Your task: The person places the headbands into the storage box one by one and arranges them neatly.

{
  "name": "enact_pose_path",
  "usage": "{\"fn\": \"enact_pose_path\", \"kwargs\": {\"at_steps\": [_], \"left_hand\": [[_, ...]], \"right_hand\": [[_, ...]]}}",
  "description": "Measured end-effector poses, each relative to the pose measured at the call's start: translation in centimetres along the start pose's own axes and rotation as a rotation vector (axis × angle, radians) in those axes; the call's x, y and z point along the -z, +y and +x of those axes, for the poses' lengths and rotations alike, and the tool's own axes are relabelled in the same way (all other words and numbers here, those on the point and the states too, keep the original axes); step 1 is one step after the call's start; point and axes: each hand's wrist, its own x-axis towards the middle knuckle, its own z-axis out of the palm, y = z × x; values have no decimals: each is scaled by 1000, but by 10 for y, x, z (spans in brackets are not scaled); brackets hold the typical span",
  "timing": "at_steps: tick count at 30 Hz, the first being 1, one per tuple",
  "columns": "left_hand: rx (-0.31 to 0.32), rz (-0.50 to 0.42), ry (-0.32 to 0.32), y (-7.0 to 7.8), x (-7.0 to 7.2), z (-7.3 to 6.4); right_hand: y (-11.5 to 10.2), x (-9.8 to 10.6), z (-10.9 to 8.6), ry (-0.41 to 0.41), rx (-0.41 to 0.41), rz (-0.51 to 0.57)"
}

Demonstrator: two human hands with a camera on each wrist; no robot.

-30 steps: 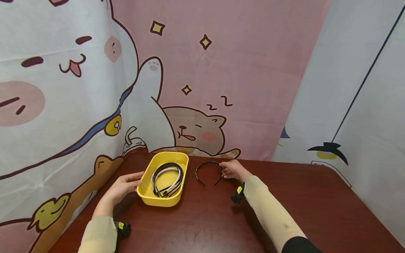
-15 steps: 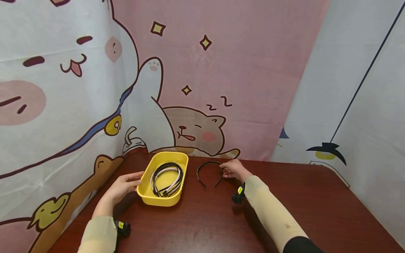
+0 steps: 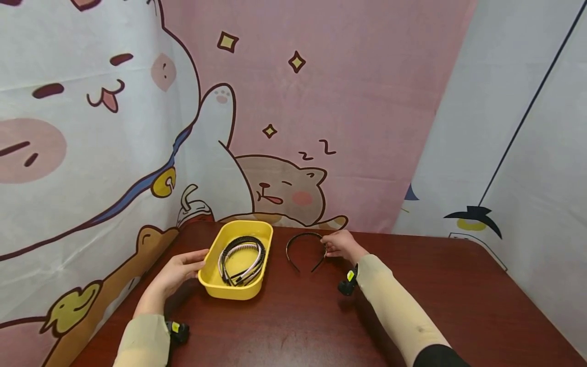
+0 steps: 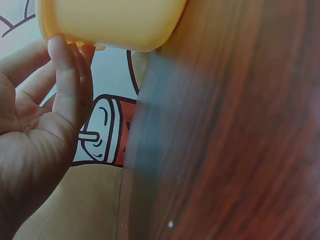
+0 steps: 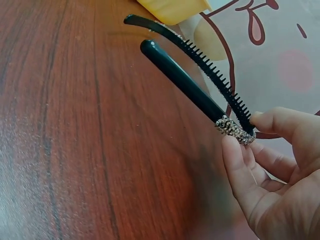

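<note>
In the head view my left hand (image 3: 179, 272) holds the left rim of a yellow plastic bin (image 3: 211, 291); the left wrist view has the thumb and fingertips at the bin's edge (image 4: 115, 25). Several looped headbands (image 3: 223, 262), black and pale pink, lie inside. To the bin's right, my right hand (image 3: 340, 245) pinches a thin black headband (image 3: 288, 251) by one side, its two ends pointing toward me. Up close in the right wrist view, this headband (image 5: 187, 87) shows comb teeth along its inside and sparkly stones outside, between thumb and fingers.
A dark red-brown wooden table (image 3: 293, 331) carries the bin. Behind it and along the left hangs a cartoon-printed cloth (image 3: 357, 102), close to the bin's far end. Each wrist wears a small black camera (image 3: 180, 332).
My right hand has shifted slightly to the right with the black headband. The left hand and the bin stay where they were.
</note>
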Motion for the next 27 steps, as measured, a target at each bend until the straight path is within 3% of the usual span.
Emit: {"fn": "enact_pose_path", "kwargs": {"at_steps": [27], "left_hand": [[1, 15, -8, 2, 0, -2]], "right_hand": [[-25, 19, -15, 8, 74, 20]]}}
